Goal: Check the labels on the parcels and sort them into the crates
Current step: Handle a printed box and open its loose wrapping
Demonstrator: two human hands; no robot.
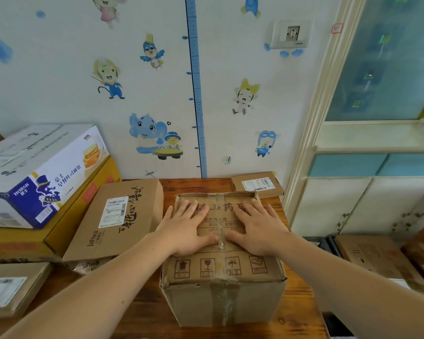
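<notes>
A brown cardboard parcel (222,289) with taped seams and handling symbols stands on the wooden table (137,321) in front of me. My left hand (185,228) and my right hand (257,228) lie flat on its top, fingers spread, thumbs nearly meeting at the tape line. Neither hand grips anything. No shipping label shows on this parcel's visible faces. To its left lies a flat Jahwa parcel (115,221) with a white label facing up. A small flat parcel (257,184) with a label rests by the wall behind.
A white and blue bread carton (34,172) sits on a yellow box (59,231) at the left. Another labelled parcel (10,289) lies at the lower left. Down at the right, a dark crate (328,245) holds a brown box (375,258). The wall stands close behind the table.
</notes>
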